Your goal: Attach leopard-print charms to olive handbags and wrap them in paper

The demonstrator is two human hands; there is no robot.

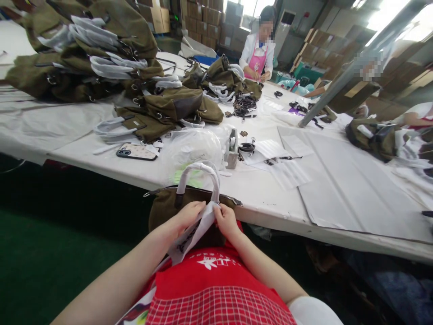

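Note:
An olive-green handbag (158, 210) with a zipped top leans between my body and the table edge. Its far handle (199, 168) stands up, wrapped in white paper. At the near side a strip of white wrapping paper (199, 228) runs from the handle's base down toward my apron. My left hand (190, 214) pinches the paper's left side near its upper end. Close beside it, my right hand (227, 220) grips the same paper between thumb and fingers. The near handle is mostly hidden by paper and hands.
Piled olive bags (101, 58) with wrapped handles fill the table's left. Near the bag lie clear plastic bags (192, 151), a phone (137, 151), a tape dispenser (232, 149) and coiled straps (246, 147). A metal pole (358, 67) slants over the right side. A co-worker (259, 52) stands across.

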